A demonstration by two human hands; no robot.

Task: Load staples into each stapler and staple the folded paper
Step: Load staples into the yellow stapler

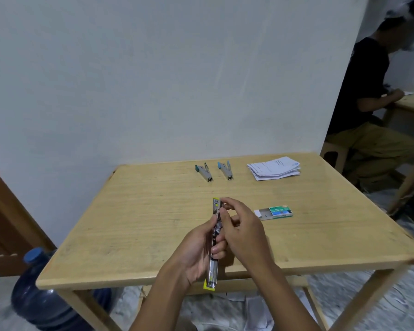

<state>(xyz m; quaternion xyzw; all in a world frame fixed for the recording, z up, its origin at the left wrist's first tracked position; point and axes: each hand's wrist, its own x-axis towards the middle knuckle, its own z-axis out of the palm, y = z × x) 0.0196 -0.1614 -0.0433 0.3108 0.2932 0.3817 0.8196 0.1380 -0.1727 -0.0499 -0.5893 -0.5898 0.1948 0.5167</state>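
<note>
The right hand (239, 225) is pinched with thumb and fingertips on the upper part of a yellow stapler (214, 242), which is swung fully open into one long straight line of bright metal with yellow plastic at each end. The left hand (196, 254) is wrapped around the lower half from the left, fingers curled across the channel, probably to steady the tool while the right hand works at the staple track. Whether a strip of staples is already between those fingertips is too small to tell. Holding the stapler lengthwise above the near part of the table (129, 235) keeps the open magazine facing up toward the eyes, which suits loading. To the right, well clear of the hands, lies a staple box (276, 211), a flat green-and-blue card sleeve with its white inner tray slid partly out on the left, presumably for easy reach. Farther back, a teal-tipped stapler (204, 173) and a blue-tipped stapler (225, 170) lie side by side, both hinged open in a narrow V, seemingly waiting their turn. Beside them to the right sits the folded paper (274, 168), thin printed white sheets creased into a loose stack, apparently unstapled. The table is pale, matte wood with visible grain, set against a plain wall.
</note>
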